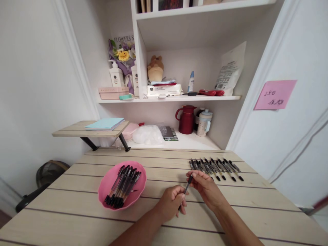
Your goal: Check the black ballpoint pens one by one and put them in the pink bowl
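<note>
A black gel pen [188, 185] slants between my two hands above the wooden table. My left hand [173, 202] is closed around its lower barrel. At the pen's dark upper end, my right hand [205, 188] pinches with thumb and fingers; whether a cap is separate there I cannot tell. To the left, a pink bowl [141, 191] with a wavy rim holds several black pens [124, 186], most lying the same way. Just beyond my right hand, several more pens [214, 166] lie side by side in a slanted row, thin points toward the back.
A small raised shelf [74, 132] with coloured paper [105, 123] stands at the back left. Behind the table, a white shelf unit [189, 98] holds a red jug [187, 119], a pale cup [204, 123] and a plastic bag [148, 134]. A pink note [275, 95] is on the right wall.
</note>
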{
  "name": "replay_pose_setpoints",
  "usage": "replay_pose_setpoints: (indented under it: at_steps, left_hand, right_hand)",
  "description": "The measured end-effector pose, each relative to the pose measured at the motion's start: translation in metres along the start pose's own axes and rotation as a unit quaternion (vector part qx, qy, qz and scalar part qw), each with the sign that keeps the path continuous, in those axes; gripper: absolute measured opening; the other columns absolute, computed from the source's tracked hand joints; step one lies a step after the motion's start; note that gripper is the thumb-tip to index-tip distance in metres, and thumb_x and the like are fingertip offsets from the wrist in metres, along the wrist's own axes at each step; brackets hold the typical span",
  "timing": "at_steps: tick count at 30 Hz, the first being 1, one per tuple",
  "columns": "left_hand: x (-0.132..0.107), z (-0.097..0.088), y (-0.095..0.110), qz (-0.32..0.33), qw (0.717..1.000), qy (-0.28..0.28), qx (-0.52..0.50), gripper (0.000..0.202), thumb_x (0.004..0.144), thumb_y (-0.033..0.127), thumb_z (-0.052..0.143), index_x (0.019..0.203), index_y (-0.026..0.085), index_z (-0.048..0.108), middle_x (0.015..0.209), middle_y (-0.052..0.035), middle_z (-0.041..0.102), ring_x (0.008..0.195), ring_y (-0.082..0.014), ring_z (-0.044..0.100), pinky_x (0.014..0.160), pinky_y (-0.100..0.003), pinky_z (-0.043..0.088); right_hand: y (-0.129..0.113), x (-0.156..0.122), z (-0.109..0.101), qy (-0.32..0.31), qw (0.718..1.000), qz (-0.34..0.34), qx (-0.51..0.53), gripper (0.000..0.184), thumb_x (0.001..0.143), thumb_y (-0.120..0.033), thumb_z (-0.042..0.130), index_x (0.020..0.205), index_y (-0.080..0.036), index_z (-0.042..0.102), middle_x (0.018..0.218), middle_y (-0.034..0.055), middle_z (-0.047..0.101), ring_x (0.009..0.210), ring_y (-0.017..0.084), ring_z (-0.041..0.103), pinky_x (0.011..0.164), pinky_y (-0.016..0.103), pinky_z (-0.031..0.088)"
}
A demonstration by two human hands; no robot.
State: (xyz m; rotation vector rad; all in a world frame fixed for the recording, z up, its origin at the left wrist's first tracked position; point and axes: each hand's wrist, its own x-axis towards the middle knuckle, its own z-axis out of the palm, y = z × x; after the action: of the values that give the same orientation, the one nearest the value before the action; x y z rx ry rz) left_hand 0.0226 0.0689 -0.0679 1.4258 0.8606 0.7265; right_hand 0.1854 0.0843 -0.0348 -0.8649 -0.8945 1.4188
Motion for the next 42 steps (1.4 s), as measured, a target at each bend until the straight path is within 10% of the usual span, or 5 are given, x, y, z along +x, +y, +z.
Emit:
replay_pose_setpoints:
  at_steps: [24, 42]
  left_hand:
    - [-0.0005, -0.0008, -0.0018, 0.0, 1.0, -0.001, -0.007, 0.028, 0.077, 0.035, 0.042, 0.095, 0.015, 0.052, 0.064, 0.0029, 0.051, 0.046, -0.0059, 0.053, 0.034, -0.012, 0.029]
    - [0.0001, 0.0013, -0.0003, -0.005, 1.0, 0.017, -0.013, 0.027, 0.076, 0.034, 0.044, 0.093, 0.015, 0.052, 0.062, 0.0033, 0.051, 0.044, -0.0065, 0.052, 0.032, -0.013, 0.028]
  right_hand:
    - [0.0076, 0.0049, -0.0008, 0.016, 0.999, 0.004, -0.031, 0.025, 0.059, -0.039, 0.072, 0.061, -0.018, 0.06, 0.055, -0.0002, 0.057, 0.046, 0.01, 0.042, 0.049, 0.025, 0.034]
    - [0.008, 0.0026, 0.001, -0.003, 1.0, -0.011, -0.021, 0.024, 0.063, -0.04, 0.069, 0.071, -0.018, 0.066, 0.072, 0.0037, 0.063, 0.055, 0.012, 0.048, 0.053, 0.027, 0.038]
